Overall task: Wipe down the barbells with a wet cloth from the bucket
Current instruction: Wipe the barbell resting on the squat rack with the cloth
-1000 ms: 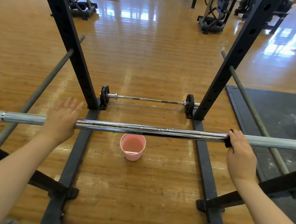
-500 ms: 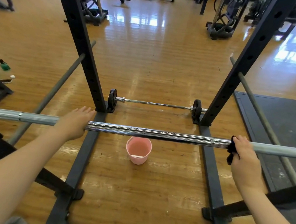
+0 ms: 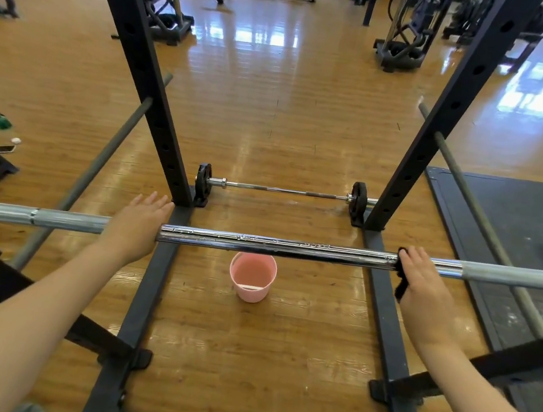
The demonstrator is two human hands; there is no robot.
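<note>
A long steel barbell (image 3: 275,245) lies level across the black rack in front of me. My right hand (image 3: 425,288) wraps a dark cloth (image 3: 399,285) around the bar near the right upright. My left hand (image 3: 138,226) rests flat over the bar on the left, fingers spread forward, nothing in it. A pink bucket (image 3: 252,277) stands on the wooden floor just beyond and below the bar. A second, shorter barbell (image 3: 282,190) with small black plates lies on the floor between the rack's uprights.
Two black rack uprights (image 3: 147,85) lean up at left and right, with grey safety rods (image 3: 96,162) slanting beside them. A dark rubber mat (image 3: 518,238) with a weight plate lies right. Bottles and a phone (image 3: 3,148) sit at left. Gym machines stand far back.
The view has tilted and shifted slightly. My left hand has settled flat over the bar. The right hand with the cloth stays at about the same spot on the bar.
</note>
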